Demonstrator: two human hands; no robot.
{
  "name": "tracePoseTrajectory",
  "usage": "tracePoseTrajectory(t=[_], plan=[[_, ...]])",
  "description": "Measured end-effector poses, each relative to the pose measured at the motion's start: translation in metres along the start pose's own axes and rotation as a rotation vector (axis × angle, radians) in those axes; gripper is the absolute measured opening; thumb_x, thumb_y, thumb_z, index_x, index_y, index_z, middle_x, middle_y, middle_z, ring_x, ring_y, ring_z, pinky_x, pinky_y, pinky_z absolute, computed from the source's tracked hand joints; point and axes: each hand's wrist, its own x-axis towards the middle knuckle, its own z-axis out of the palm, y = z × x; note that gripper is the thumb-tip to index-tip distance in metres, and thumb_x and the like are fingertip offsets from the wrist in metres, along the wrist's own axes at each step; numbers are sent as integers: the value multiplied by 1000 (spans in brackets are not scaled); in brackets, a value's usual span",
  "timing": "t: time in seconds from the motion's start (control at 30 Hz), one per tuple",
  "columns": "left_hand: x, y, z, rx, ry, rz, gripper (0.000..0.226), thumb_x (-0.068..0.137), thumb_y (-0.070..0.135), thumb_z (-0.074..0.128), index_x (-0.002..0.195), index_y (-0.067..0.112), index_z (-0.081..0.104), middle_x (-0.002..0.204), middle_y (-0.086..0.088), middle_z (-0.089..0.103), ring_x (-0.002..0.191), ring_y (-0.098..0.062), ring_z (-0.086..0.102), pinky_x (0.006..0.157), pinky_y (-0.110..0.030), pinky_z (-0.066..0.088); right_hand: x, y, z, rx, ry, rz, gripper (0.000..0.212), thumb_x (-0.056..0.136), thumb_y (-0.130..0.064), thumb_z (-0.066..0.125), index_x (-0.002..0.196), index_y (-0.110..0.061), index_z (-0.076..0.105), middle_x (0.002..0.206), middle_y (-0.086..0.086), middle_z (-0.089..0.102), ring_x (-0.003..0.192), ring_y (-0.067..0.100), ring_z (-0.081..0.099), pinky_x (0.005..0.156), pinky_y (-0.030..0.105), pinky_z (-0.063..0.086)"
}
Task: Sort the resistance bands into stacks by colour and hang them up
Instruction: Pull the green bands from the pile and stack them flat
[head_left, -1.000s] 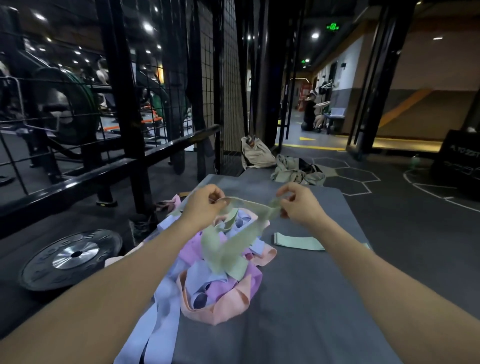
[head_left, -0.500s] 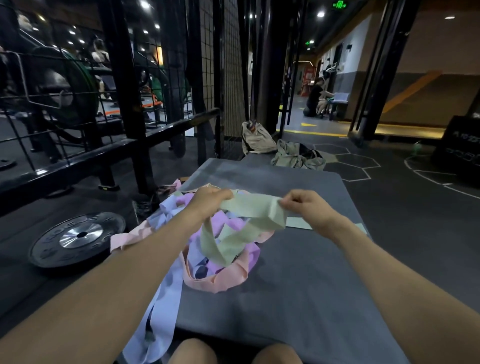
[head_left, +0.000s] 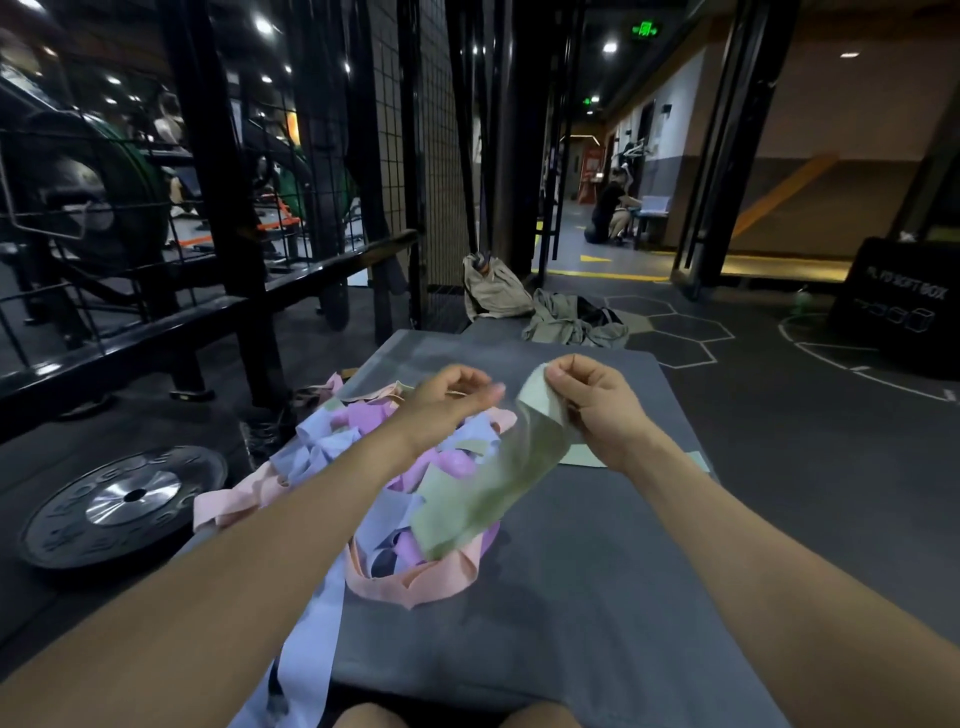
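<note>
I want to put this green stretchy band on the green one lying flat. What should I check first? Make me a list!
1. Right hand pinches the pale green fabric resistance band: ok.
2. Left hand has a grip on it too: cannot tell, blurred.
3. Band hangs free of the tangled pile of pink, purple and blue bands: not ok, its lower end rests on the pile.
4. Flat pale green band lies ready on the grey mat: ok.
5. Colours match: ok.
</note>
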Motion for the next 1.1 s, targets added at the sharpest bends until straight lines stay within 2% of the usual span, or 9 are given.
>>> tracePoseTrajectory(t=[0.13, 0.23, 0.37, 0.5, 0.6, 0.67, 0.83, 1.0, 1.1], plan=[[4, 28, 18, -57, -110, 10, 14, 89, 34, 59, 88, 21, 62, 82, 1, 60, 76, -12, 55, 68, -23, 46, 7, -13, 9, 7, -40, -97, 16, 90, -2, 56, 77, -7, 65, 60, -6, 65, 56, 5, 56, 58, 15, 47], [12, 42, 22, -105, -29, 31, 11, 92, 17, 57, 84, 13, 61, 82, -12, 59, 76, -22, 55, 71, -31, 47, 9, -21, 12, 11, -29, -128, 15, 87, -2, 59, 78, -11, 66, 60, -6, 65, 56, 4, 56, 60, 17, 46], [17, 56, 17, -178, 58, 65, 17, 93, 7, 52, 80, 12, 60, 74, -8, 59, 68, -19, 55, 70, -30, 48, 10, -30, 15, 24, -102, -121, 18, 82, 1, 64, 85, -16, 59, 66, -3, 64, 61, 9, 59, 62, 19, 47], [18, 70, 4, -273, 158, 88, 21, 97, 8, 45, 81, 16, 57, 75, -2, 56, 66, -13, 52, 62, -25, 45, 6, -22, 18, -173, -174, 6, 30, 75, 0, 73, 97, -12, 56, 87, 9, 66, 76, 19, 62, 69, 27, 51], [20, 70, -9, -294, 203, 69, 22, 98, 9, 44, 82, 16, 57, 77, -4, 56, 69, -15, 52, 67, -29, 45, -1, -14, 16, -340, -286, 69, 16, 78, -6, 73, 87, -16, 65, 77, 1, 68, 66, 16, 62, 67, 29, 52], [21, 62, -16, -296, 240, 41, 22, 98, 9, 45, 81, 15, 59, 78, -4, 55, 73, -19, 51, 73, -32, 43, -2, -11, 14, -413, -258, 84, 10, 77, -13, 75, 82, -15, 67, 71, -1, 65, 60, 13, 58, 60, 24, 50], [15, 39, -20, -361, 352, -31, 14, 97, 7, 45, 93, 9, 58, 81, -4, 58, 73, -15, 56, 75, -29, 50, -3, 4, 1, -538, -270, 146, 58, 61, -41, 84, 92, 5, 66, 79, 6, 62, 75, 15, 55, 73, 30, 41], [18, 16, -32, -399, 536, -103, 13, 97, 10, 48, 101, 11, 60, 81, -4, 60, 79, -21, 58, 85, -40, 50, -16, 21, -15, -738, -359, 183, 23, 73, -26, 79, 79, -9, 64, 68, -4, 56, 63, 9, 48, 60, 19, 37], [16, 3, -40, -371, 606, -125, 15, 96, 9, 46, 102, 11, 60, 91, -10, 62, 83, -23, 58, 87, -41, 50, -20, 35, -34, -926, -356, 264, 20, 70, -26, 80, 77, -13, 67, 72, -4, 60, 70, 12, 56, 70, 29, 46]])
